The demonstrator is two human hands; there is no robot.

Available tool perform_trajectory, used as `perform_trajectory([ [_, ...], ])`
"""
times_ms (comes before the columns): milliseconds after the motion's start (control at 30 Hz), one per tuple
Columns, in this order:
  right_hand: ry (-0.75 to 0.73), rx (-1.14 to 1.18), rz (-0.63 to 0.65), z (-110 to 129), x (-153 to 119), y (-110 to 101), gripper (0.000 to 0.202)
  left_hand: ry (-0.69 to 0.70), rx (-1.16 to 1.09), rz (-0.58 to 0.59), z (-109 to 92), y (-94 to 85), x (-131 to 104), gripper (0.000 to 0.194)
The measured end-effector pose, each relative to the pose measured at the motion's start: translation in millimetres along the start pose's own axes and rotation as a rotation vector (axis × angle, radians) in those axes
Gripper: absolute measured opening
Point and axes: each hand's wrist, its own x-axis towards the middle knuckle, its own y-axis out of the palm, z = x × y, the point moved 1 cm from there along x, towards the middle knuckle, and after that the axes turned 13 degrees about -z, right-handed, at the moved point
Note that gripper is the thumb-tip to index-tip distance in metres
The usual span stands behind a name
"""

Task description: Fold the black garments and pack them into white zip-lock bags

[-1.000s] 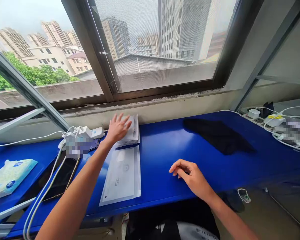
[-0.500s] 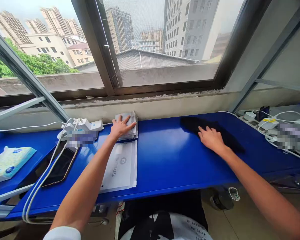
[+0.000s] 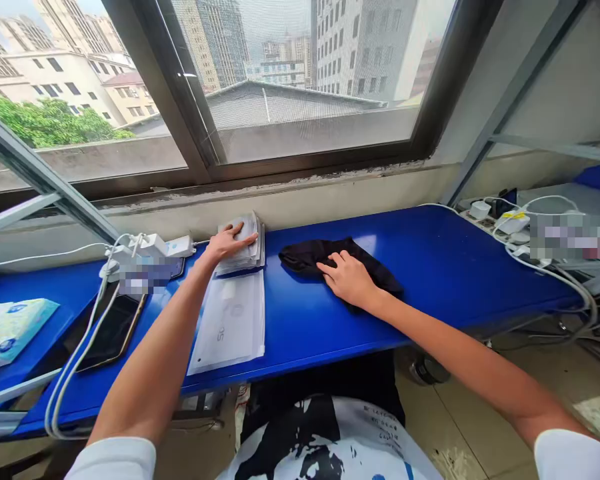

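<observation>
My left hand [image 3: 229, 243] lies with fingers spread on a stack of clear plastic packets [image 3: 253, 250] by the wall. Below the stack, a translucent zip pouch [image 3: 230, 327] with grey print lies flat. My right hand [image 3: 349, 279] presses on a crumpled black cloth [image 3: 303, 255] near the middle of the blue desk [image 3: 455, 260]. Its fingers are bent over the cloth, which spreads out on both sides of the hand.
At the left are a tissue pack [image 3: 17, 333], a dark tablet [image 3: 113, 327], and white chargers [image 3: 153, 247] with hanging cables. More chargers and cables [image 3: 515, 223] crowd the right end. Grey metal braces [image 3: 510, 110] slant at both sides. A window [image 3: 300, 87] is behind the desk.
My right hand has slid left across the desk, and the black cloth has moved with it. My left hand stays on the stack of packets. The view has shifted slightly.
</observation>
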Motion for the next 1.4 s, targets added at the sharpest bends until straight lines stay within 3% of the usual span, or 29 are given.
perform_trajectory([
  [267, 0.05, 0.195, -0.13, -13.2, -6.6, -0.2, 0.032, -0.01, -0.084, -0.024, -3.4, -3.0, 1.0, 0.091],
  [300, 0.046, 0.227, -0.165, -15.2, -4.4, -5.1, 0.027, -0.021, -0.08, -0.061, -6.6, -6.7, -0.7, 0.089],
  [367, 0.029, 0.271, -0.257, -20.0, 2.1, -19.0, 0.017, -0.001, -0.11, -0.26, -19.8, -17.0, -9.5, 0.08],
  [433, 0.003, 0.3, -0.324, -24.5, 10.8, -36.6, 0.01, 0.129, -0.267, -0.466, -43.5, -26.4, -27.8, 0.064],
  [467, -0.004, 0.318, -0.339, -26.3, 15.7, -46.0, 0.008, 0.236, -0.401, -0.468, -58.6, -28.8, -40.2, 0.058],
  [500, 0.006, 0.339, -0.345, -27.8, 20.6, -55.2, 0.008, 0.346, -0.558, -0.348, -74.8, -28.9, -53.8, 0.055],
  [567, 0.062, 0.388, -0.357, -29.6, 29.7, -73.0, 0.009, 0.528, -0.768, 0.047, -105.7, -25.2, -82.5, 0.062],
  [633, 0.104, 0.424, -0.376, -30.6, 36.8, -88.6, 0.009, 0.594, -0.794, 0.216, -126.0, -23.1, -105.3, 0.063],
  [667, 0.102, 0.422, -0.385, -31.3, 39.3, -95.2, 0.008, 0.599, -0.773, 0.219, -131.2, -24.2, -112.4, 0.056],
  [733, 0.08, 0.369, -0.381, -35.1, 43.1, -105.5, 0.007, 0.585, -0.697, 0.104, -132.5, -32.1, -117.4, 0.039],
  [833, 0.112, 0.251, -0.347, -50.4, 47.3, -115.4, 0.009, 0.579, -0.55, -0.082, -122.6, -53.4, -110.0, 0.049],
  [933, 0.108, 0.195, -0.241, -72.7, 50.3, -124.7, 0.015, 0.536, -0.528, -0.143, -111.0, -75.7, -100.0, 0.058],
  [1000, 0.083, 0.185, -0.178, -85.9, 49.7, -135.0, 0.02, 0.439, -0.629, -0.098, -103.9, -88.7, -97.1, 0.052],
  [1067, 0.06, 0.262, -0.135, -93.8, 45.5, -150.4, 0.031, 0.294, -0.777, 0.033, -96.3, -100.8, -97.8, 0.04],
  [1167, 0.09, 0.578, -0.013, -95.2, 34.8, -178.1, 0.04, 0.04, -1.015, 0.26, -85.5, -117.8, -100.1, 0.033],
  [1300, 0.433, 1.07, 0.119, -89.3, 26.0, -201.6, 0.048, -0.13, -1.264, 0.327, -82.7, -127.2, -86.3, 0.037],
  [1367, 0.597, 1.253, 0.078, -86.3, 28.7, -201.5, 0.058, -0.156, -1.323, 0.301, -88.6, -122.8, -73.3, 0.034],
  [1400, 0.642, 1.323, 0.036, -84.5, 32.0, -198.7, 0.059, -0.179, -1.341, 0.234, -92.6, -119.6, -68.2, 0.032],
])
